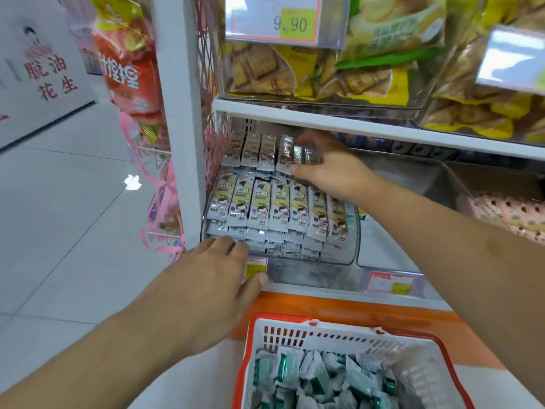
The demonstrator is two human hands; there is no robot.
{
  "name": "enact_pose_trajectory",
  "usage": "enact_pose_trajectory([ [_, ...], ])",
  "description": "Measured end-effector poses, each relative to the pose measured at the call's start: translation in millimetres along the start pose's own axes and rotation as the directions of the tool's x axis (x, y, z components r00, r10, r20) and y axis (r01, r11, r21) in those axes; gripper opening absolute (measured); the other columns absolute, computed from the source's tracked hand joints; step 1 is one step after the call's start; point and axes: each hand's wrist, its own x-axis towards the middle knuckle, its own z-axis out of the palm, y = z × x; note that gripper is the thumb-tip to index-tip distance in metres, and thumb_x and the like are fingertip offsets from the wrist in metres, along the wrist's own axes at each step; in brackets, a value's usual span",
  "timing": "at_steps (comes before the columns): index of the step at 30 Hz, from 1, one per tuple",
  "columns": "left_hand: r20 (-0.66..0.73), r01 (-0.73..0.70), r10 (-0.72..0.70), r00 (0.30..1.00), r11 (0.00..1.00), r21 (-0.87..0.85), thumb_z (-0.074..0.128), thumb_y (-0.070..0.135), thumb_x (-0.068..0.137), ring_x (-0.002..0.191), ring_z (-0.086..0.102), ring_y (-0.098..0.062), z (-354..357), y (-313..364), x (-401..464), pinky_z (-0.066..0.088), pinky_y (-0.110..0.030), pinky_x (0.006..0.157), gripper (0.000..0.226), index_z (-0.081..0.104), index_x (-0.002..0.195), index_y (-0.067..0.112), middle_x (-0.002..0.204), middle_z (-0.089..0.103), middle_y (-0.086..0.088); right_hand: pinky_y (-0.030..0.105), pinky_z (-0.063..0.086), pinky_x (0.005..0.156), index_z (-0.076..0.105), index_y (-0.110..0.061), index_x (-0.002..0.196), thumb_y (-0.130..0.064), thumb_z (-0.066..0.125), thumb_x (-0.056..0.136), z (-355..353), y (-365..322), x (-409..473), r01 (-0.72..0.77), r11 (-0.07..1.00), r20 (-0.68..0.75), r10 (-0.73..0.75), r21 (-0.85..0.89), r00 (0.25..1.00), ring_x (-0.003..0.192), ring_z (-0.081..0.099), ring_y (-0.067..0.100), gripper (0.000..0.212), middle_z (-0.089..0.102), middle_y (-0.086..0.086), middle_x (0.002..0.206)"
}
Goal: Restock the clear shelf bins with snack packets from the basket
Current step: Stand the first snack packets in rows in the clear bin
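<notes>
Reaching hand: the right hand (327,166) is extended deep into the clear bin (352,231) under the white shelf (324,119); its fingers are curled round a small bundle of snack packets (298,154), thumb at the near end, about three held on edge.
Bracing hand: the left hand (215,278) is laid flat against the bin's front left corner, fingers nearly straight and spread, nothing grasped; the thumb tip is set just beside a price label (256,268).
Bin contents: seven packets are counted across the front top row (274,206), label up, with further layers stacked beneath; about four are seen in the back row (253,149), beside the held bundle.
Basket: a white basket (312,335) with a red rim is placed below the shelf edge, in front of an orange ledge; green-and-silver packets (318,379) are heaped inside, too many and too jumbled to be counted.
Upper shelf: yellow biscuit bags (265,69) are stored in a clear bin above, with a tag reading 9.90 (290,23).
Neighbouring label: a second price label (390,283) is fixed to the right.
</notes>
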Motion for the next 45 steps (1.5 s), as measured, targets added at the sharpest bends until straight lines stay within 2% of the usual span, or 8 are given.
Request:
enact_pose_trajectory([
  [7, -0.063, -0.1, 0.097, 0.993, 0.993, -0.056, 0.02, 0.063, 0.097, 0.125, 0.052, -0.015, 3.0, 27.3, -12.2, 0.052, -0.037, 0.1, 0.059, 0.046, 0.139, 0.03, 0.133, 0.05, 0.011, 0.026, 0.031, 0.116, 0.059, -0.025, 0.124, -0.003, 0.067, 0.087, -13.0, 23.7, -144.4, 0.283, 0.959, -0.009, -0.283, 0.0, 0.959, 0.14, 0.041, 0.011, 0.045, 0.05, -0.009, 0.141],
  [13, 0.197, -0.199, 0.196, 0.961, 0.98, -0.007, 0.037, 0.049, 0.105, 0.116, 0.059, -0.023, 66.5, 57.4, -12.3, 0.053, -0.04, 0.093, 0.041, 0.054, 0.13, 0.021, 0.126, 0.055, -0.001, 0.022, 0.044, 0.076, 0.065, -0.021, 0.101, 0.004, 0.058, 0.084, 35.6, 119.7, -250.8, -0.01, 1.0, 0.239, 0.015, -0.022, 0.971, 0.085, 0.058, 0.0, 0.031, 0.06, -0.013, 0.094],
  [19, 0.656, -0.183, 0.109, 0.747, 0.982, 0.045, 0.036, 0.054, 0.107, 0.141, 0.043, -0.027, 155.7, 55.9, -25.2, 0.037, -0.043, 0.116, 0.06, 0.036, 0.158, 0.021, 0.158, 0.039, -0.007, 0.036, 0.047, 0.072, 0.055, -0.007, 0.131, -0.013, 0.062, 0.096, 108.9, 223.7, -329.0, -0.08, 0.87, 0.706, 0.446, -0.487, 0.551, 0.09, 0.056, 0.027, 0.036, 0.056, 0.011, 0.105],
  [24, 0.698, -0.224, 0.084, 0.711, 0.968, 0.111, 0.027, 0.058, 0.107, 0.142, 0.035, -0.026, 178.2, 48.0, -34.0, 0.017, -0.038, 0.124, 0.063, 0.047, 0.149, 0.015, 0.15, 0.049, -0.009, 0.04, 0.049, 0.086, 0.036, -0.015, 0.155, -0.014, 0.062, 0.095, 152.5, 254.4, -358.0, 0.015, 0.837, 0.666, 0.423, -0.546, 0.614, 0.122, 0.052, 0.033, 0.065, 0.043, 0.011, 0.143],
  [32, 0.652, -0.086, 0.06, 0.756, 0.996, 0.008, 0.039, 0.056, 0.105, 0.115, 0.06, -0.023, 168.5, 59.5, -25.6, 0.05, -0.043, 0.101, 0.051, 0.059, 0.132, 0.017, 0.129, 0.061, -0.006, 0.039, 0.055, 0.076, 0.065, -0.024, 0.102, -0.023, 0.069, 0.097, 166.5, 250.5, -357.2, 0.036, 0.863, 0.625, 0.335, -0.503, 0.705, 0.091, 0.058, 0.022, 0.007, 0.048, -0.001, 0.107],
  [37, 0.616, 0.053, 0.1, 0.781, 0.973, -0.224, 0.045, 0.038, 0.099, 0.079, 0.058, -0.023, 146.6, 74.9, -12.8, 0.05, -0.039, 0.071, 0.039, 0.066, 0.096, 0.005, 0.094, 0.068, -0.013, 0.037, 0.055, 0.08, 0.065, -0.032, 0.124, -0.016, 0.066, 0.098, 126.5, 186.6, -305.5, 0.144, 0.935, 0.638, 0.103, -0.323, 0.763, 0.101, 0.059, 0.019, 0.031, 0.054, -0.01, 0.11],
  [40, 0.624, 0.346, 0.076, 0.777, 0.778, -0.525, 0.048, 0.028, 0.107, 0.079, 0.074, -0.021, 128.4, 84.3, -6.2, 0.06, -0.033, 0.069, 0.03, 0.067, 0.103, 0.006, 0.094, 0.075, -0.007, 0.041, 0.055, 0.087, 0.058, -0.033, 0.143, -0.02, 0.066, 0.099, 89.0, 130.0, -274.8, 0.318, 0.915, 0.576, -0.124, -0.25, 0.808, 0.117, 0.058, 0.015, 0.046, 0.058, -0.012, 0.129],
  [45, 0.695, 0.688, 0.086, 0.714, 0.098, -0.719, 0.049, 0.039, 0.109, 0.098, 0.074, -0.043, 103.5, 83.8, -14.5, 0.061, -0.054, 0.087, 0.047, 0.06, 0.126, -0.004, 0.09, 0.07, -0.019, 0.032, 0.053, 0.057, 0.055, -0.03, 0.135, -0.007, 0.076, 0.084, 24.2, 61.0, -274.1, 0.649, 0.674, 0.512, -0.441, -0.353, 0.737, 0.102, 0.063, 0.018, 0.06, 0.061, -0.01, 0.122],
])
